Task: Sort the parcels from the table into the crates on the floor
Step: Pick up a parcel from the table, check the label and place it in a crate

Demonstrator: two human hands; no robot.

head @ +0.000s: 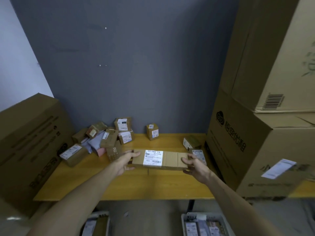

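Observation:
A long flat cardboard parcel (pixel 170 160) with a white label lies across the middle of the yellow table (pixel 136 188). My left hand (pixel 125 161) grips its left end and my right hand (pixel 196 166) grips its right end, thumbs on top. A heap of small labelled parcels (pixel 109 138) lies at the table's back left. One small box (pixel 152 132) stands alone by the wall, and two more parcels (pixel 191 142) sit at the right. On the floor below, a left crate (pixel 98 223) and a right crate (pixel 204 223) hold parcels.
Large cardboard cartons stand on the left (pixel 29 143) and in a stack on the right (pixel 255 133), hemming in the table. A grey wall runs behind. A table leg (pixel 190 206) stands between the crates.

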